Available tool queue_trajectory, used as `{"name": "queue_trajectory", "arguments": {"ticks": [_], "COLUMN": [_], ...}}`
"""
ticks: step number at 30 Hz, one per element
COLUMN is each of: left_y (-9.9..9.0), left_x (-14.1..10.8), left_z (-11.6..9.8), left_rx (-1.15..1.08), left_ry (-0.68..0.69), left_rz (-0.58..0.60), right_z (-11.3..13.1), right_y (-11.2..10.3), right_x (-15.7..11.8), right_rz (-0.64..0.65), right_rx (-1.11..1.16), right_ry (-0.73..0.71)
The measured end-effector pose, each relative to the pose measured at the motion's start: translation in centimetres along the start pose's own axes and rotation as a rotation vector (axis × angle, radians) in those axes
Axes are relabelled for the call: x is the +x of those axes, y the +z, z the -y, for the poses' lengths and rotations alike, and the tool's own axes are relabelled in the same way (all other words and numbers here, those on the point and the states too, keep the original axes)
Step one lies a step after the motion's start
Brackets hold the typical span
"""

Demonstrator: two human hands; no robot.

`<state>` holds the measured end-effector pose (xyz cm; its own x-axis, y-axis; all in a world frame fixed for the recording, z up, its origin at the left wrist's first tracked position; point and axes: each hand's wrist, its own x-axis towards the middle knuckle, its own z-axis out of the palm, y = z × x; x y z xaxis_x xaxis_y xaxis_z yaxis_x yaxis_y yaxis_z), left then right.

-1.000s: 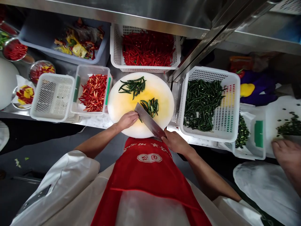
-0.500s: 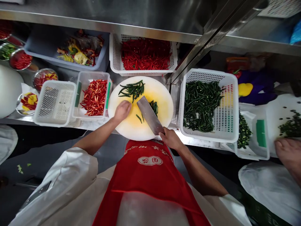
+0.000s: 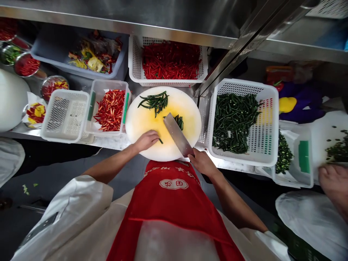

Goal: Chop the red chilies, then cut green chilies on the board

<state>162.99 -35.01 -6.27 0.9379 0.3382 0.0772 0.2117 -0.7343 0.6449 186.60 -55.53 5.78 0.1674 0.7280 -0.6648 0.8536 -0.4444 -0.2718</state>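
The right hand [image 3: 202,161] is closed around a knife [image 3: 176,134], its forearm angled in from the right; the knife slants forward and left of that grip over a round board [image 3: 140,123]. The left hand [image 3: 146,141] sits palm down, fingers together; a green pepper [image 3: 161,141] pokes out at its fingertips, though whether they pinch or just press it cannot be told. Ahead of the left hand lies a pepper pile [image 3: 156,102]; other peppers [image 3: 179,122] show partly behind the knife.

A white jacket [image 3: 114,223] with loose sleeves [image 3: 84,199] ending near the elbows, the left bearing a dark grey strip [image 3: 40,227], sits under a red apron [image 3: 174,206] with pale lettering [image 3: 160,170] and a rounded two-character badge [image 3: 174,183].
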Motion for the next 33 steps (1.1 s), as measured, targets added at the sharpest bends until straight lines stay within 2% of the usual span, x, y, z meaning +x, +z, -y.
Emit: {"name": "queue_trajectory", "arguments": {"ticks": [3,6,15,18,23,26,29,31,33], "left_y": [1.5,1.6,1.0,0.9,0.4,-0.4,-2.4,-4.3,-6.2], "left_x": [-0.7,-0.7,-1.4,-1.5,-1.9,-1.9,-0.7,1.2,3.8], "left_z": [-1.3,-1.3,-0.6,-0.4,-0.6,-0.5,0.8,2.5,4.4], "left_rx": [-0.020,-0.032,-0.022,-0.022,0.020,0.018,0.016,0.056,0.102], "left_ry": [-0.005,-0.019,0.025,0.028,0.040,0.033,-0.070,-0.250,-0.424], "left_rz": [-0.074,-0.108,-0.145,-0.149,-0.102,-0.058,-0.135,-0.282,-0.399], "right_z": [1.7,2.8,2.6,3.4,6.0,5.8,4.1,3.1,2.8], "right_y": [-0.7,-1.3,-3.4,-2.9,-0.4,0.2,-0.2,-0.6,-0.9], "right_x": [-0.2,-0.6,-1.8,-0.8,3.1,4.0,2.7,1.2,-0.1], "right_rz": [0.052,0.115,0.195,0.200,0.140,0.081,0.011,-0.017,0.007], "right_rx": [-0.061,-0.107,-0.114,-0.131,-0.096,-0.054,-0.020,-0.014,-0.031], "right_ry": [-0.072,-0.112,-0.120,-0.128,-0.092,-0.083,-0.026,-0.014,-0.054]}}
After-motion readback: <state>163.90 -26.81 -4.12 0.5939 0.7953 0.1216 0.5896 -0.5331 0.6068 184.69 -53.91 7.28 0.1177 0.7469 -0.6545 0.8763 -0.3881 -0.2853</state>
